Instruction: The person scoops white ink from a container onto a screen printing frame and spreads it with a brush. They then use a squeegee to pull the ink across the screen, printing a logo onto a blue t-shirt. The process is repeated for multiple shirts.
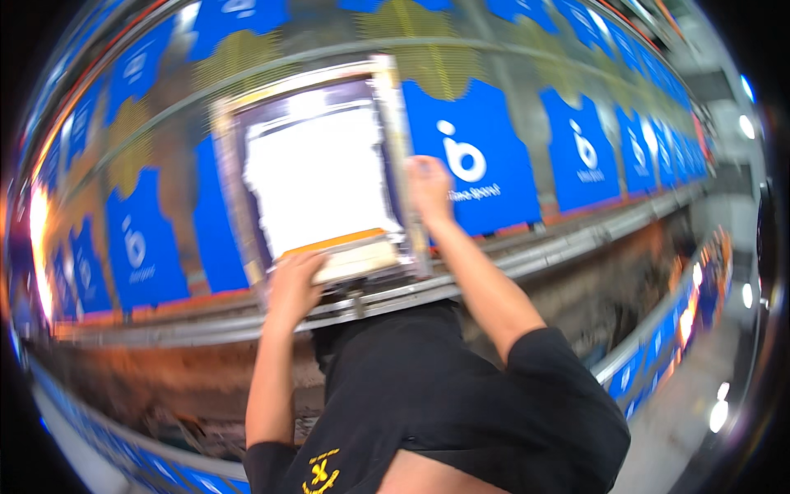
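Note:
A screen printing frame lies over one of the blue fabric pieces on the long table in front of me. Bright white ink covers most of its mesh. Along the near side of the mesh rests a squeegee, a pale bar with an orange strip. My left hand is closed at the squeegee's left end, by the frame's near left corner. On the frame's right side, my right hand has its fingers curled at the edge. Motion blur softens the fingertips of both hands.
Blue vest-shaped fabric pieces with white prints lie in rows on the table, left and right of the frame. A metal rail runs along the near edge. Another table with blue pieces stands behind me, across a walkway.

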A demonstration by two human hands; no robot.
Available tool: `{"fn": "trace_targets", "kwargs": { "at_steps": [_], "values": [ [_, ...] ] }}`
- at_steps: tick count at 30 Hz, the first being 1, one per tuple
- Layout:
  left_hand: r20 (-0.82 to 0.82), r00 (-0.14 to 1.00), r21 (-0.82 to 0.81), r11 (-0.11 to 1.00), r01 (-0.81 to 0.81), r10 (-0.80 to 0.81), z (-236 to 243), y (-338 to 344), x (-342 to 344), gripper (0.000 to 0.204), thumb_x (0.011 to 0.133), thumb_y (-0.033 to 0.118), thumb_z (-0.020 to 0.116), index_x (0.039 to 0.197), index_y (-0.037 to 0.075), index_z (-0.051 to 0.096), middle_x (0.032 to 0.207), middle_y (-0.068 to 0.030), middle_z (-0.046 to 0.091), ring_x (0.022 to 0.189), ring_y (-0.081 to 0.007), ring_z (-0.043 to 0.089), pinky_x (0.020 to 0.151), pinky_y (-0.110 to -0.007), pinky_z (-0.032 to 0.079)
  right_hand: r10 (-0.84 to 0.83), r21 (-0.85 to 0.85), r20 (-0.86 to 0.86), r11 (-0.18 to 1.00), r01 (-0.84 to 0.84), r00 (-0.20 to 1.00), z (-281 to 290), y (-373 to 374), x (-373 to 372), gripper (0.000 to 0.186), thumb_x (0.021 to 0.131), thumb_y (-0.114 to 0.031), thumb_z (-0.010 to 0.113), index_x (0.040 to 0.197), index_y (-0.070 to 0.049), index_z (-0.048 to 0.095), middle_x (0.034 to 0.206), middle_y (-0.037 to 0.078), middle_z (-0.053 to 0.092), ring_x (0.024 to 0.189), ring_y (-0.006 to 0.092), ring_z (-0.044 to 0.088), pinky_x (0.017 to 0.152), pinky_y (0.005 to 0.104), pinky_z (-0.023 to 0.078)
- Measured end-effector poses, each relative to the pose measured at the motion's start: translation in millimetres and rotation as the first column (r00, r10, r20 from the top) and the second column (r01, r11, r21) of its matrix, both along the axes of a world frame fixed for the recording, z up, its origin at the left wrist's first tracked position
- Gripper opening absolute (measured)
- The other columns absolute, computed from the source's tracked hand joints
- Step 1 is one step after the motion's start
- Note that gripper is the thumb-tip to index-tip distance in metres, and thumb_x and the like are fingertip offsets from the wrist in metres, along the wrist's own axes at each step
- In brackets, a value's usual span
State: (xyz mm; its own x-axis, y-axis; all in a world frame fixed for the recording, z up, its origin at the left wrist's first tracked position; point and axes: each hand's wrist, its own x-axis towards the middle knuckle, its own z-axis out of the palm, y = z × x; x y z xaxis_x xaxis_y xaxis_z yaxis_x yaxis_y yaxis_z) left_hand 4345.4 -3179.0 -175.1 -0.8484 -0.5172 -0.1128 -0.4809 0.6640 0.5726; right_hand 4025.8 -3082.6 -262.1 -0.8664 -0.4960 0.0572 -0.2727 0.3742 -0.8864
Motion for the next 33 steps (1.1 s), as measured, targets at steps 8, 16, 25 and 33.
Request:
{"fn": "trace_targets", "kwargs": {
  "at_steps": [8,16,25,33],
  "values": [
    [0.121,0.993,0.104,0.995,0.007,-0.019,3.8,-71.4,84.0,0.054,0.072,-0.004,0.080,0.125,0.003,0.074,0.128,-0.0170,0.074,0.122,-0.0408,0.065,0.105,-0.047,0.052,-0.125,0.075,0.225,0.991,0.111,0.966,-8.5,-68.9,112.1,0.025,0.101,-0.033,0.073,0.113,-0.011,0.074,0.082,0.009,0.074,0.071,0.0199,0.067,0.068,0.0397,0.052],
    [0.035,0.990,-0.127,0.982,0.137,-0.134,-20.8,-74.9,115.7,0.063,0.074,-0.003,0.076,0.136,0.004,0.070,0.138,-0.0152,0.072,0.129,-0.0378,0.065,0.108,-0.047,0.052,-0.097,0.238,0.202,0.970,0.048,0.975,-4.8,-81.3,117.8,0.023,0.099,-0.035,0.068,0.118,-0.021,0.070,0.079,0.014,0.074,0.078,0.0364,0.074,0.073,0.0503,0.054],
    [-0.038,0.991,-0.206,0.972,0.114,-0.125,5.5,-121.8,97.4,0.057,0.079,0.003,0.078,0.134,0.010,0.070,0.125,-0.0130,0.077,0.113,-0.0347,0.072,0.090,-0.047,0.058,-0.050,0.276,0.091,0.961,0.023,0.995,-14.4,-74.3,115.2,0.034,0.096,-0.034,0.077,0.124,-0.016,0.071,0.102,0.019,0.078,0.092,0.0366,0.077,0.079,0.0466,0.058],
    [0.175,0.980,-0.119,0.986,0.119,-0.097,-4.4,-284.3,-21.6,0.027,0.092,0.021,0.075,0.118,0.021,0.080,0.103,-0.0122,0.079,0.097,-0.0372,0.073,0.081,-0.049,0.057,-0.072,0.220,0.145,0.975,0.039,0.987,-33.8,-72.3,104.6,0.030,0.097,-0.035,0.077,0.116,-0.013,0.074,0.100,0.012,0.078,0.089,0.0263,0.073,0.082,0.0385,0.056]
  ]
}}
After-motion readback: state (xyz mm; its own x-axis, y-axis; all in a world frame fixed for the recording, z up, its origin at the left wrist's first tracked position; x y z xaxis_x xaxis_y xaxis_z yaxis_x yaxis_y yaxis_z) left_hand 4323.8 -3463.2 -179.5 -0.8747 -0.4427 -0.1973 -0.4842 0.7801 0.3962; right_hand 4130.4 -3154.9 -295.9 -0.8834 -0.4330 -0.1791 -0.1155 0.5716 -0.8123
